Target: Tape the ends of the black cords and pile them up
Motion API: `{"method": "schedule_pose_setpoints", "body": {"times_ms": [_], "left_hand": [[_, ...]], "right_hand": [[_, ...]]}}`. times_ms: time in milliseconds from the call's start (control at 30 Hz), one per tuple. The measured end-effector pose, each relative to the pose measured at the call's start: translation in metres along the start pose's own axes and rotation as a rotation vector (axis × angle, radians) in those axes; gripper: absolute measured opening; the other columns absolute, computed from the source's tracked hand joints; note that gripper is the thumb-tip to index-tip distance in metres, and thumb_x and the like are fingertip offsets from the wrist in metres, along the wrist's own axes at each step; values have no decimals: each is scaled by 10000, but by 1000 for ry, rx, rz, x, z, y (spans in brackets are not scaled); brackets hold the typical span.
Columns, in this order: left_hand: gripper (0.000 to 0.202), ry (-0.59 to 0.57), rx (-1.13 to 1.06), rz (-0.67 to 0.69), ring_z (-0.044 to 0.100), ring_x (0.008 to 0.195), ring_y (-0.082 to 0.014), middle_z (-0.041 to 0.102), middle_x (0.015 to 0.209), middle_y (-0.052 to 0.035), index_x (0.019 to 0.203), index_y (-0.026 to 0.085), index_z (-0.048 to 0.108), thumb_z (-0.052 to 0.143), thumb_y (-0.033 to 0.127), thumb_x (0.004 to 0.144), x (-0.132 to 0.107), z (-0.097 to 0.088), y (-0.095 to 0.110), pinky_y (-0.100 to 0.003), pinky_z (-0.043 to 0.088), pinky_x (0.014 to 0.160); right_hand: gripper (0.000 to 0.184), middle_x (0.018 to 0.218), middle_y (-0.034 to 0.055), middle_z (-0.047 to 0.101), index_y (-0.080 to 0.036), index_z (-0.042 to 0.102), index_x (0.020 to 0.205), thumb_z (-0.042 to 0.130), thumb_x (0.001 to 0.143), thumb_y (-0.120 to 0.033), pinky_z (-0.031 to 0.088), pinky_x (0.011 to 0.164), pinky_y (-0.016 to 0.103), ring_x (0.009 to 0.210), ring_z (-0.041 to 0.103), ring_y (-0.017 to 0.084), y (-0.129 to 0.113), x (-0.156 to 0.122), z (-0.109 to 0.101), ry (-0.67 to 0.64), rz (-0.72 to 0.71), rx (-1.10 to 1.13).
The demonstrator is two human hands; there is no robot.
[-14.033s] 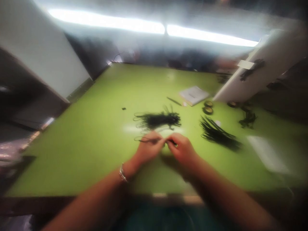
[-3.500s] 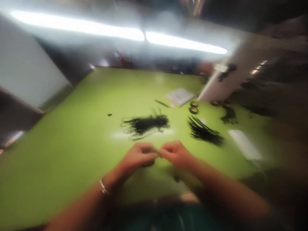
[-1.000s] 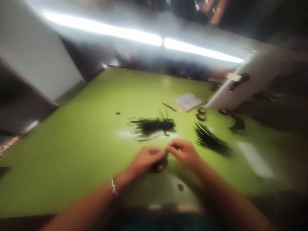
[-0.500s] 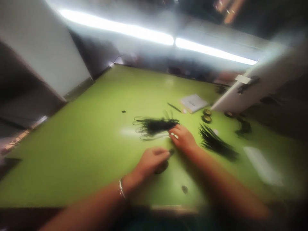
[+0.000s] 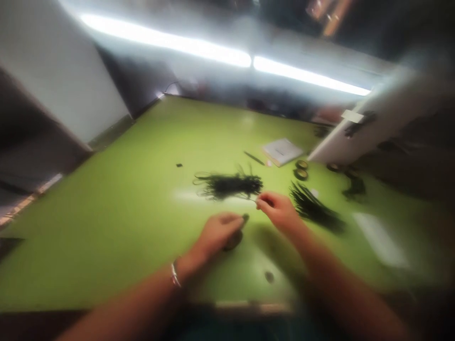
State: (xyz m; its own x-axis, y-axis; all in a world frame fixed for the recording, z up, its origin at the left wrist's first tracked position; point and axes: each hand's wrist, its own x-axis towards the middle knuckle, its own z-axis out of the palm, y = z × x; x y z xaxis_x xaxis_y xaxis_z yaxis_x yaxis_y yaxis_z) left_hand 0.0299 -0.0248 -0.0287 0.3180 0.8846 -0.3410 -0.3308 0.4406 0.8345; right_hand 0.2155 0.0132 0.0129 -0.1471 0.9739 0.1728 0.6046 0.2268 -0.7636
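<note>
The picture is blurred. My left hand (image 5: 218, 232) rests on the green table (image 5: 117, 213) with fingers curled over a small dark round thing that I cannot name. My right hand (image 5: 279, 210) hovers a little to the right and farther out, fingers pinched, at the near end of a tangled black bundle of thin wires (image 5: 227, 184). A thin strand seems to run from the pinch toward that bundle. A second black bundle of straight strands (image 5: 314, 208) lies to the right of my right hand.
A white notebook (image 5: 282, 150) and a dark pen (image 5: 254, 157) lie farther back. Two small round rolls (image 5: 301, 169) sit beside them. A tilted white board (image 5: 377, 118) stands at the right. A small dark spot (image 5: 269, 276) lies near the front edge.
Earlier both hands met in front of me over something small. My right hand then reached out to the tangled bundle and has drawn back slightly, pinched. My left hand stayed put.
</note>
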Motion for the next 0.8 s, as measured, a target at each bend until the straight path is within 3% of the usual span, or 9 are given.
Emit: {"method": "schedule_pose_setpoints", "body": {"times_ms": [100, 200, 367, 500, 633, 800], "left_hand": [[310, 48, 2, 35, 324, 389, -40, 408, 460, 65, 805, 107, 651, 767, 385, 727, 1, 1, 3, -181, 215, 385], [320, 83, 33, 73, 328, 391, -40, 408, 455, 70, 849, 105, 659, 767, 379, 725, 1, 1, 4, -177, 223, 391], [331, 122, 46, 84, 344, 391, -42, 433, 465, 64, 841, 99, 654, 774, 378, 711, 1, 1, 4, -179, 237, 395], [326, 118, 9, 85, 353, 398, -42, 459, 472, 53, 848, 95, 667, 786, 360, 701, -1, 3, 6, -181, 243, 402], [287, 149, -14, 86, 362, 409, -43, 469, 479, 47, 832, 107, 678, 795, 329, 692, -1, 4, 6, -181, 244, 411], [241, 102, 4, 96, 327, 419, -33, 435, 494, 53, 795, 113, 686, 766, 331, 732, -1, 3, 6, -182, 223, 417]], "right_hand": [[167, 641, -7, 638, -181, 622, 700, 595, 821, -293, 431, 594, 251, 603, 553, 125, -12, -16, -2, -7, 120, 207], [148, 640, -11, 624, -177, 624, 704, 604, 810, -279, 425, 581, 235, 600, 537, 116, -21, -29, 9, 29, 93, 256], [132, 664, -11, 614, -180, 625, 734, 582, 842, -241, 417, 581, 226, 600, 514, 109, -21, -36, 28, 95, -22, 177], [121, 704, 1, 636, -186, 624, 756, 571, 859, -220, 426, 617, 235, 635, 539, 118, -15, -35, 31, 123, -115, 74], [115, 710, -1, 640, -191, 621, 765, 570, 866, -214, 429, 619, 238, 633, 545, 119, -10, -34, 32, 125, -123, 48], [126, 717, 1, 642, -194, 615, 751, 563, 866, -206, 434, 631, 243, 644, 550, 125, -10, -33, 34, 110, -139, 31]]}}
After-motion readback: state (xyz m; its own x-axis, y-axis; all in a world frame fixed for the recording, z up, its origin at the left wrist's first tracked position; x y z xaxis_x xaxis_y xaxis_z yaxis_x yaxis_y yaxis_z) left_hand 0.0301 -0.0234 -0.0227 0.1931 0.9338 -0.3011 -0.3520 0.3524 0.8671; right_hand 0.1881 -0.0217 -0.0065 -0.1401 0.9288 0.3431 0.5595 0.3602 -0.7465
